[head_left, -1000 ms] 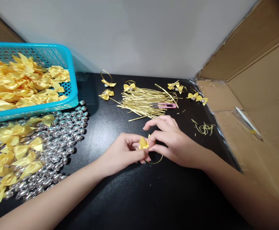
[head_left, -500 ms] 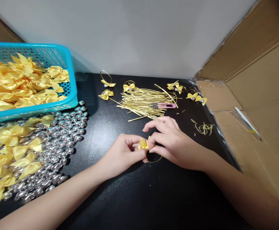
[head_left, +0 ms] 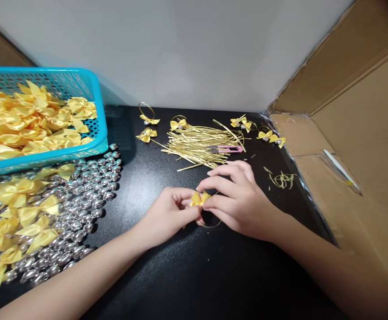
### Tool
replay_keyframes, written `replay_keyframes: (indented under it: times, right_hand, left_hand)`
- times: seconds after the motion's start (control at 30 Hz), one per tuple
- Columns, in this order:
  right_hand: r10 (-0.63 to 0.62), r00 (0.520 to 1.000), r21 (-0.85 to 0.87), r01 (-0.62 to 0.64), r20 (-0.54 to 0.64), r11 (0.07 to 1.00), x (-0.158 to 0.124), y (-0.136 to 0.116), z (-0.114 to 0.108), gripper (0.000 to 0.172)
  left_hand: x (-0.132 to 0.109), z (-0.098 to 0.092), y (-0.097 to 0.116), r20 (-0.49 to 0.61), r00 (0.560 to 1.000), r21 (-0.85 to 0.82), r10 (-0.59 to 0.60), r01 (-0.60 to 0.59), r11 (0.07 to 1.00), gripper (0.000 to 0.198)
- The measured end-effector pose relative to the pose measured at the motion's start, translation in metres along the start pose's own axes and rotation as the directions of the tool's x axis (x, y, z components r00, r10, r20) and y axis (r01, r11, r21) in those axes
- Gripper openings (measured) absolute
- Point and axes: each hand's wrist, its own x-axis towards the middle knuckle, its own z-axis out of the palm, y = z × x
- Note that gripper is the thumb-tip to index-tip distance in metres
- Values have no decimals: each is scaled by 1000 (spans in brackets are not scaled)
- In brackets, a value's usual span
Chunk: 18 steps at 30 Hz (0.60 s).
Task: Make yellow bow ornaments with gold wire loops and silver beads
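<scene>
1. In the head view, the yellow satin bow (head_left: 196, 199) was between the two hands, near the middle, over the black worktop (head_left: 167, 284). A thin gold loop (head_left: 209, 226) showed just below it.
2. The left hand (head_left: 175, 215) held the bow's left side between thumb and finger. The right hand (head_left: 242, 198) pinched at its right side. Its fingers hid that spot, so I could not tell if it had the gold strand too.
3. To do this part well, I think the left hand needed to keep the bow's middle still. The right hand needed small, soft pulls, so the gold stayed snug and the ribbon did not crumple. The loop was best left round, not squashed.
4. The bow's long way seemed to run side to side, from hand to hand. Its two yellow tips pointed up and away from the person. The loop's curve bulged toward the person.
</scene>
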Motion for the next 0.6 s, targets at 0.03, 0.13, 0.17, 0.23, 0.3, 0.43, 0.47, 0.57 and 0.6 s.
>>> replay_keyframes:
  times: [0.03, 0.13, 0.17, 0.23, 0.3, 0.43, 0.47, 0.57, 0.6]
  right_hand:
    - [0, 1000, 1, 0, 6, 1000, 0, 0, 0, 13]
    - [32, 999, 44, -32, 8, 998, 0, 1, 2, 14]
    - [52, 999, 79, -52, 5, 996, 0, 2, 3, 14]
    - [108, 994, 175, -107, 2, 979, 0, 4, 6, 14]
    - [174, 984, 284, -175, 30, 943, 0, 6, 9, 13]
    - [252, 964, 398, -263, 82, 879, 0, 6, 12, 11]
    - [257, 963, 401, -266, 78, 876, 0, 6, 12, 11]
    - [244, 968, 389, -247, 58, 887, 0, 7, 12, 11]
    - [239, 969, 386, -241, 55, 890, 0, 8, 12, 11]
  left_hand:
    - [0, 0, 0, 0, 1000, -6, 0, 0, 1000, 17]
    - [1, -1, -1, -4, 1000, -28, -4, 4, 1000, 13]
    - [1, -2, -1, -5, 1000, -35, -7, 7, 999, 12]
    - [2, -2, -1, -7, 1000, -39, -15, 15, 999, 11]
    - [3, -3, -1, -10, 1000, -38, -20, 20, 999, 12]
    - [2, -3, -1, -6, 1000, -47, -11, 11, 999, 11]
    - [2, -3, -1, -4, 1000, -45, -7, 7, 999, 10]
    - [2, -4, -2, -2, 1000, -12, -1, 1, 1000, 15]
    - [2, -4, -2, -4, 1000, 1, 0, 0, 1000, 17]
